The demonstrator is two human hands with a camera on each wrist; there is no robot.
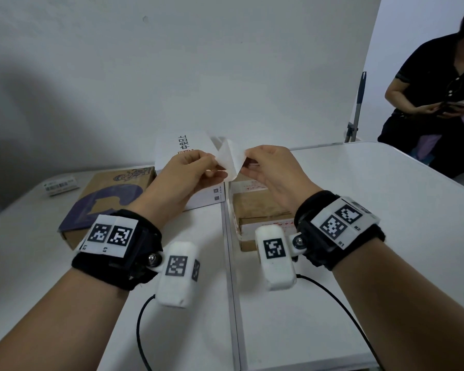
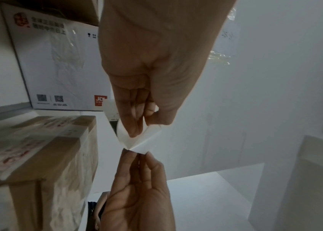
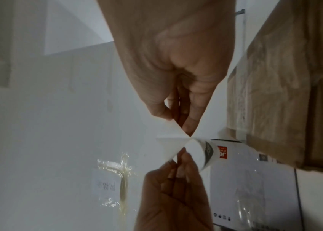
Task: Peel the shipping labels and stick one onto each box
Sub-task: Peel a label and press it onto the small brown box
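Note:
A white shipping label [image 1: 229, 162] on its backing hangs in the air above the boxes, bent into a fold. My left hand [image 1: 212, 163] pinches its left edge and my right hand [image 1: 245, 160] pinches its right edge. The left wrist view shows the label [image 2: 142, 142] spreading into two flaps between the fingertips. The right wrist view shows the label [image 3: 168, 143] with a printed part curling away. Below stand a brown box with purple print [image 1: 110, 199], a white box [image 1: 182, 145] and a taped brown box [image 1: 257, 207].
A small stack of labels [image 1: 60, 185] lies at the far left of the white table [image 1: 359, 236]. A seam [image 1: 229, 263] splits the table between my arms. A person in black [image 1: 439, 103] stands at the far right corner. The wall is close behind the boxes.

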